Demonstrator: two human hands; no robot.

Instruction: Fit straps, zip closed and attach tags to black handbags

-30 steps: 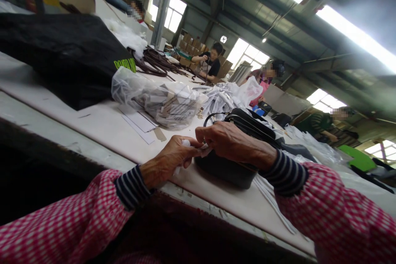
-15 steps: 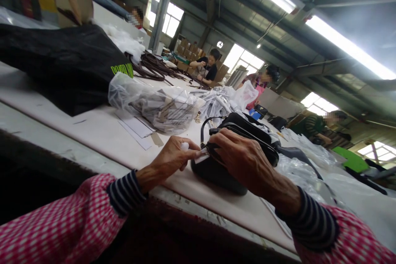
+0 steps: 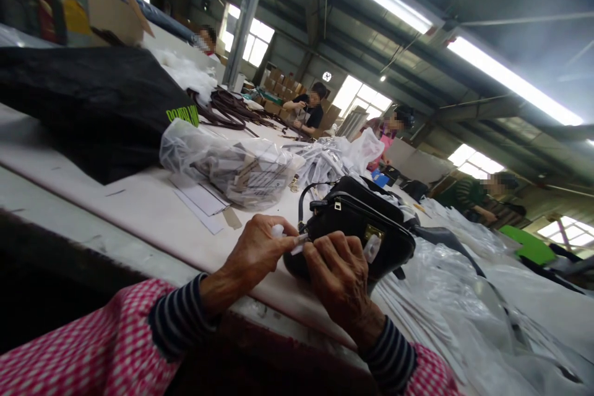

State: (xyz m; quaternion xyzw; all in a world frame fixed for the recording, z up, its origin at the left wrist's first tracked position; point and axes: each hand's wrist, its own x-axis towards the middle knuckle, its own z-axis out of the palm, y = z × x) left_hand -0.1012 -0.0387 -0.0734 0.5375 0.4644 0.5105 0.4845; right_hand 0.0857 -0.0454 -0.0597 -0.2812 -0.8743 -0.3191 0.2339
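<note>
A black handbag (image 3: 346, 210) stands on the table in front of me, with a zip pull and a gold-coloured plate on its side. My left hand (image 3: 260, 250) is closed, pinching a small white strip (image 3: 301, 244) at the bag's left edge; a rounded white piece (image 3: 277, 231) also shows between thumb and fingers. Against the lower side of the bag rests my right hand (image 3: 338, 269), fingers bent and close to the same strip. Its fingertips are partly hidden, so whether they grip the strip or the bag is unclear.
Left of the bag lies a clear plastic bag (image 3: 250, 176) of paper pieces, on flat white cards (image 3: 199, 201). A large black bag (image 3: 93, 105) covers the table's left part. Plastic wrapping (image 3: 445, 284) spreads to the right. Several people work farther back.
My right hand has come down from the top of the handbag to its lower side, uncovering the zip pull and the plate. My left hand keeps its pinch at the left edge.
</note>
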